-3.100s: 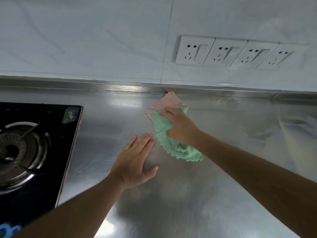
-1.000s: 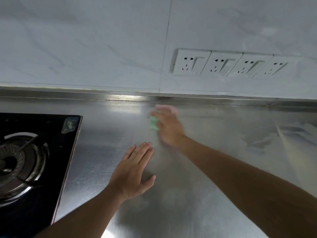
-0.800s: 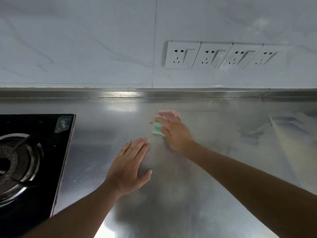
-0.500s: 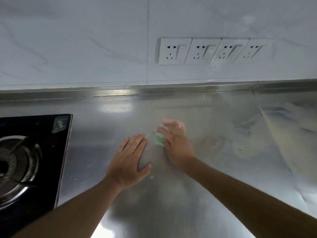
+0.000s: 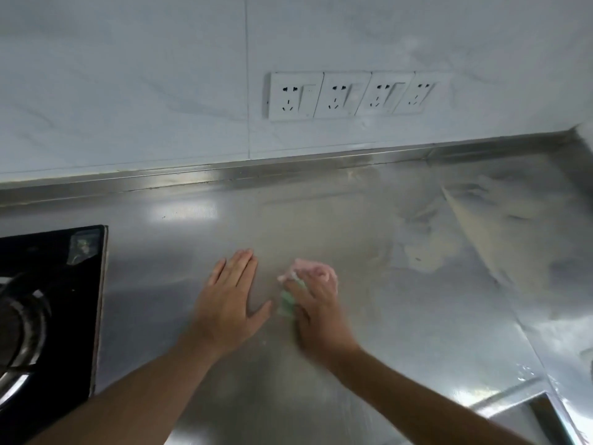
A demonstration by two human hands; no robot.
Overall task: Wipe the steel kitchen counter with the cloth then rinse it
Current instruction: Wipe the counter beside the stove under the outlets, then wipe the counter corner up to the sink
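Midway through the wiping step, with rinsing not yet begun.

Pressed under the right hand (image 5: pixel 316 311), the green-and-pink cloth (image 5: pixel 290 298) sits bunched on the steel counter (image 5: pixel 401 332), fingers curled over it, beside the left hand (image 5: pixel 229 303), which lies flat and open, gripping nothing. Smeared residue (image 5: pixel 426 252) shows farther right, so the next stroke likely needs to reach that way; the sink corner (image 5: pixel 526 409) lies near right.

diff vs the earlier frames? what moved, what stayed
The right hand dragged the cloth from the back edge of the counter toward the person, and now sits beside the left hand. The cloth, spread out before, is bunched under the palm. The left hand stayed flat on the steel; the right kept its hold throughout. The stove is unchanged.
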